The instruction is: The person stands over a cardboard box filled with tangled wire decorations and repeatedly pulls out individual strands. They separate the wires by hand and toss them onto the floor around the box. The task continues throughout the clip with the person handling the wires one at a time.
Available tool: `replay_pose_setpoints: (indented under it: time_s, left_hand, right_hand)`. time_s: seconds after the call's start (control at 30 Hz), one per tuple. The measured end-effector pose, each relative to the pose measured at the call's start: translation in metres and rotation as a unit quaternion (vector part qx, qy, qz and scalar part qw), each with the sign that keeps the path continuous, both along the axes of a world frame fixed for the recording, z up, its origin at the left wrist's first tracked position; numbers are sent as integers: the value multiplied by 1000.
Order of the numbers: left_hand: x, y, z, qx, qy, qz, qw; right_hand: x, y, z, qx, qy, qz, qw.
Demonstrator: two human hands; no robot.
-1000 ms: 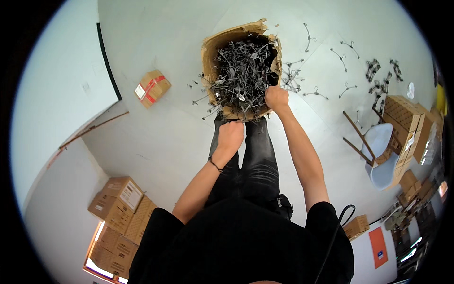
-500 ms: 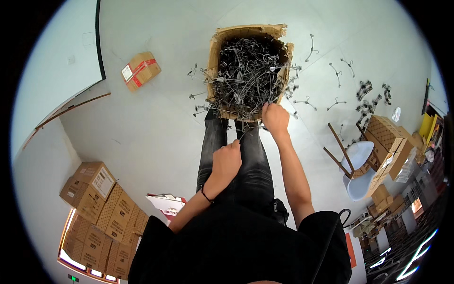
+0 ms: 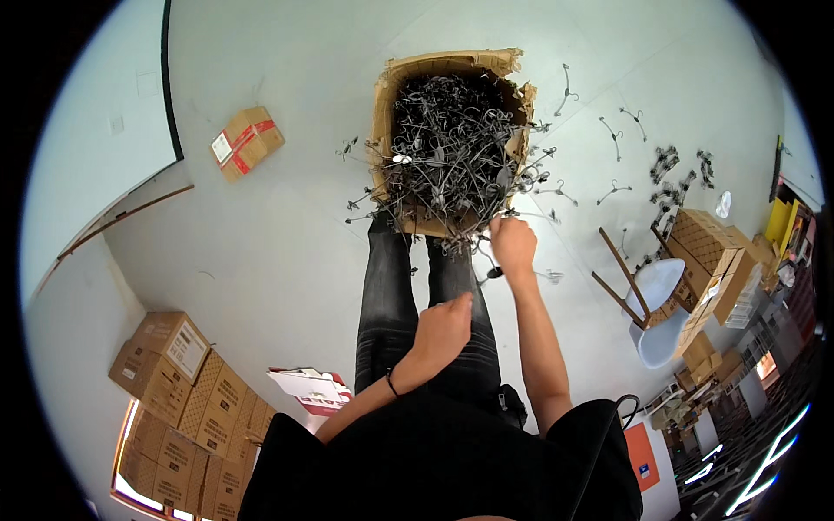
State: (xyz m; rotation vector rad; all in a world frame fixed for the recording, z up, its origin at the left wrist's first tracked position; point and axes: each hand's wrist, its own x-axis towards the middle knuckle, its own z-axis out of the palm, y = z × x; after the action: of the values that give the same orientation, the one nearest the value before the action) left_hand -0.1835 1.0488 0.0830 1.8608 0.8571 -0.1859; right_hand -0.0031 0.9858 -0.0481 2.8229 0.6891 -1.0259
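A torn cardboard box (image 3: 382,122) stands in front of my legs, heaped with tangled dark clothes hangers (image 3: 452,148). Some hangers stick out over its rim on both sides and at the near edge. My right hand (image 3: 512,246) is closed at the box's near right corner, gripping a hanger from the tangle. Lower and to the left, my left hand (image 3: 445,330) is closed in front of my thighs, its fingertips pinching the end of a thin dark hanger (image 3: 493,273) that spans toward the right hand. The fingers hide much of both grips.
Several single hangers (image 3: 613,139) and bundles of hangers (image 3: 667,163) lie on the floor at right. Beyond them are a chair (image 3: 660,286) and stacked cartons (image 3: 708,243). A taped carton (image 3: 248,143) sits at far left; more cartons (image 3: 213,382) are piled at near left.
Both hands have moved nearer to me, the left one also to the right. Hangers at the box's near right corner are pulled further out over the rim.
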Motion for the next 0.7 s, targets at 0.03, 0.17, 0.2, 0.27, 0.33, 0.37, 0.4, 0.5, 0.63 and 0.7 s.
replay_pose_setpoints:
  time_s: [0.03, 0.17, 0.2, 0.27, 0.33, 0.37, 0.4, 0.5, 0.63, 0.7]
  left_hand:
    - [1, -2, -8, -6, 11, -41, 999]
    - [-11, -14, -30, -17, 94, -188, 977]
    - [-12, -18, -37, -27, 51, -197, 979]
    - [-19, -38, -46, -71, 0, -231, 970]
    - [1, -58, -69, -111, -31, -286, 951]
    - [15, -74, -82, -122, -31, -295, 947]
    - [28, -87, -97, -128, -25, -297, 946]
    - [56, -108, -117, 18, -190, -223, 956]
    - [61, -62, -98, -77, -153, -183, 968]
    - [49, -19, -96, -8, -208, -69, 976]
  right_hand:
    - [8, -22, -30, -4, -54, -8, 998]
    - [25, -8, -15, 10, -21, 69, 997]
    - [24, 6, -6, 43, -15, 82, 996]
    - [28, -7, -10, 41, -27, 83, 995]
    - [68, -24, -36, -14, -25, 14, 999]
    - [74, -27, -45, -38, -39, -1, 999]
    - [63, -17, -41, -20, -34, 54, 998]
    - [40, 4, -16, 1, 6, 116, 993]
    - [79, -24, -39, -11, -6, 46, 999]
    - [42, -26, -56, 2, -57, 124, 991]
